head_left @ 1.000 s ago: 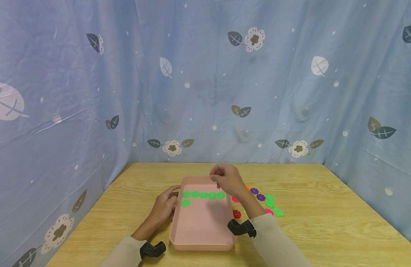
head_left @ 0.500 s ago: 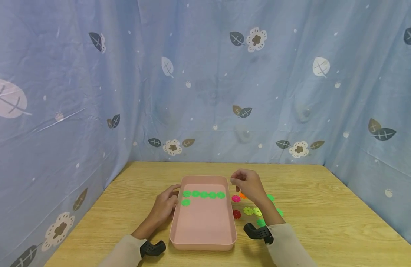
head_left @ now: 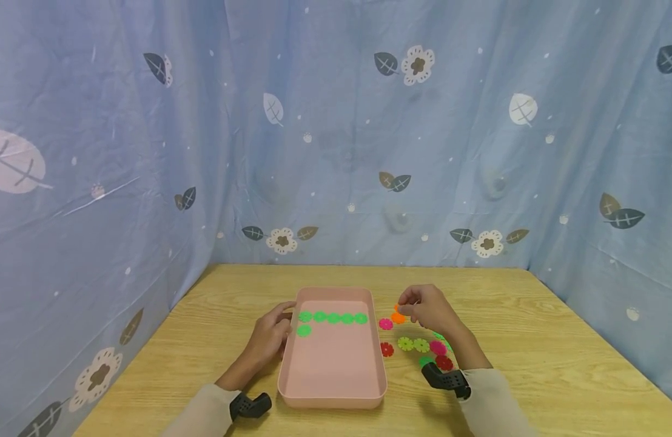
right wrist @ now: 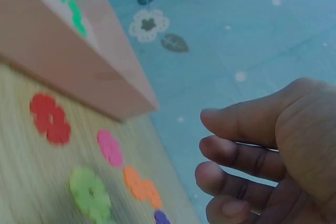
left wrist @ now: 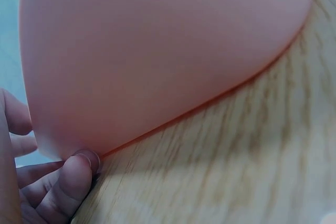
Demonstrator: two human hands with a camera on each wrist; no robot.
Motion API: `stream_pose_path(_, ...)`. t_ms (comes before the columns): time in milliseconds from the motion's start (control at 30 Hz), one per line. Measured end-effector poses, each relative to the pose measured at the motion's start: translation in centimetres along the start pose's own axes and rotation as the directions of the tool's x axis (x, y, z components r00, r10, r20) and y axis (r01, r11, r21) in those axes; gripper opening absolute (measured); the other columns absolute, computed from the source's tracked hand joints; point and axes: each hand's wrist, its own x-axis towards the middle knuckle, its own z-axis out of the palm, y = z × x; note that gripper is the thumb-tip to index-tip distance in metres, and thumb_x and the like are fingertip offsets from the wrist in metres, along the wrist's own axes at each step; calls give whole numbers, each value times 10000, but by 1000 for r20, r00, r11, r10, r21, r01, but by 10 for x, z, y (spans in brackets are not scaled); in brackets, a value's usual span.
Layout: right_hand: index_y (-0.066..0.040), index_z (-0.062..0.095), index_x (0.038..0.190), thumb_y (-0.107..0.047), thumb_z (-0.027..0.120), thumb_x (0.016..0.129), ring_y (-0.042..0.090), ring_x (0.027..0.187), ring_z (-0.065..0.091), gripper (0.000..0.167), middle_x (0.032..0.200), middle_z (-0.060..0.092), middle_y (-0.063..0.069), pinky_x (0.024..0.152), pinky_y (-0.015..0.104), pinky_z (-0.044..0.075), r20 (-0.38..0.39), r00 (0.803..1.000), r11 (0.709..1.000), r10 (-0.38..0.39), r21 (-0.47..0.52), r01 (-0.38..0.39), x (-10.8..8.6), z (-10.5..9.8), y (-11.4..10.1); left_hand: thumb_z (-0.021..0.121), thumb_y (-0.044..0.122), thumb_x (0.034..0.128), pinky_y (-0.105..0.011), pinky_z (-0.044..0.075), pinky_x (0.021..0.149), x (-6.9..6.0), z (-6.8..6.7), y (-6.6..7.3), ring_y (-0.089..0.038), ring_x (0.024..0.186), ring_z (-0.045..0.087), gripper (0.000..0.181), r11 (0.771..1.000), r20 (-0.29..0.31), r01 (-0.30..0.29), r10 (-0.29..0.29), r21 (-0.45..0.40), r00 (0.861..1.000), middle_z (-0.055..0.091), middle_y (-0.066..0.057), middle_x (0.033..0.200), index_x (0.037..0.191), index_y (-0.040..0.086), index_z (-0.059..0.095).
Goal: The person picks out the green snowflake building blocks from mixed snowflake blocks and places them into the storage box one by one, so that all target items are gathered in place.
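A pink tray (head_left: 336,364) lies lengthwise on the table. My left hand (head_left: 267,335) holds its left side near the far end, and in the left wrist view bent fingers (left wrist: 76,174) touch the wall at the rim and base. Inside the tray, several green snowflake discs (head_left: 333,318) form a row, with one green disc (head_left: 304,331) below its left end. My right hand (head_left: 427,305) hovers right of the tray, close to two orange discs (head_left: 398,318). In the right wrist view its fingers are loosely bent, apart from the thumb, and nothing shows between them.
Loose discs lie right of the tray: pink (head_left: 386,324), red (head_left: 387,349), yellow-green (head_left: 406,344) and dark red (head_left: 444,363). A purple disc (right wrist: 161,217) shows in the right wrist view. My right forearm covers part of this group. A blue curtain (head_left: 336,152) stands behind the table (head_left: 248,279).
My right hand has moved right and down, from over the tray's far right corner to above the loose discs. My left hand, the tray and the green discs inside stay put.
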Motion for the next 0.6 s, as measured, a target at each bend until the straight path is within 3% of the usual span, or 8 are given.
stream_pose_path(200, -12, 672, 933, -51, 695, 915, 368, 641, 597, 48, 802, 644, 78, 591, 419, 542, 61, 997, 997, -56, -41, 59, -9, -10, 11, 455, 60, 912, -330, 467, 417, -2, 1, -1, -193, 455, 587, 539, 998, 28, 44, -42, -48, 999, 688, -194, 1259, 1440, 87, 563)
stream_pose_path(300, -21, 672, 930, -57, 706, 912, 361, 649, 603, 53, 792, 639, 64, 582, 384, 537, 113, 990, 994, -81, -66, 88, -13, -16, 15, 462, 59, 904, -308, 488, 474, -2, 2, -2, -150, 541, 619, 538, 999, 23, 40, -39, -35, 999, 698, -175, 1244, 1429, 91, 574)
stream_pose_path(500, 4, 677, 952, -71, 747, 883, 229, 717, 590, 123, 817, 635, 29, 627, 309, 519, 234, 965, 981, -122, -119, 153, -17, -28, 18, 465, 59, 908, -317, 484, 463, -2, 1, -1, -179, 530, 610, 527, 998, 12, 40, -40, -40, 999, 705, -176, 1218, 1420, 98, 584)
stream_pose_path(600, -2, 690, 958, -96, 771, 870, 186, 730, 579, 152, 818, 640, 7, 627, 294, 509, 282, 952, 976, -123, -140, 168, -23, -33, 20, 467, 64, 910, -302, 512, 556, -2, 0, 0, -161, 676, 668, 523, 999, 5, 24, -24, -23, 1000, 708, -171, 1216, 1418, 99, 584)
